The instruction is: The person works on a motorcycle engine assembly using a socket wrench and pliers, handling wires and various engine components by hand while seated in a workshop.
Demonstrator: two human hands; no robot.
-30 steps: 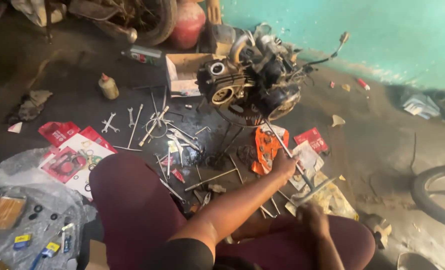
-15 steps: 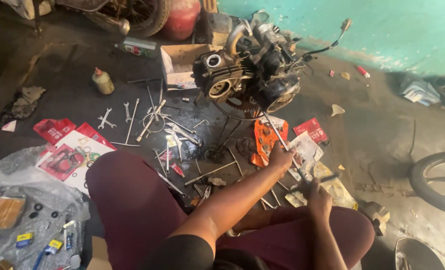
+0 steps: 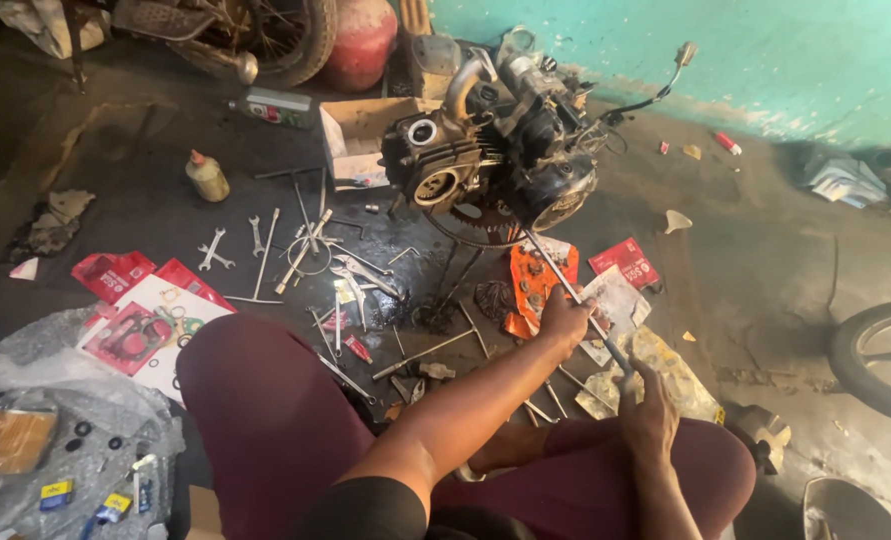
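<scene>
A black motorcycle engine (image 3: 490, 150) stands on the oily floor ahead of me. A long metal rod tool (image 3: 555, 270) slants from the engine's lower right side down toward my lap. My left hand (image 3: 563, 322) is wrapped around the middle of the rod. Lower down, my right hand (image 3: 648, 412) grips the rod's handle end above my right knee. An orange tray of small parts (image 3: 533, 285) lies on the floor just left of the rod. My legs in maroon trousers fill the bottom of the view.
Wrenches and other hand tools (image 3: 305, 250) lie scattered left of the engine. Red packets and a gasket card (image 3: 140, 325) sit at left, a cardboard box (image 3: 350, 135) and a red cylinder (image 3: 360, 40) behind. A wheel (image 3: 880, 355) lies at right, a plastic bottle (image 3: 206, 177) at far left.
My view has tilted down and the engine sits lower in the frame. My right hand has come up from my lap and closed on the rod's lower end.
</scene>
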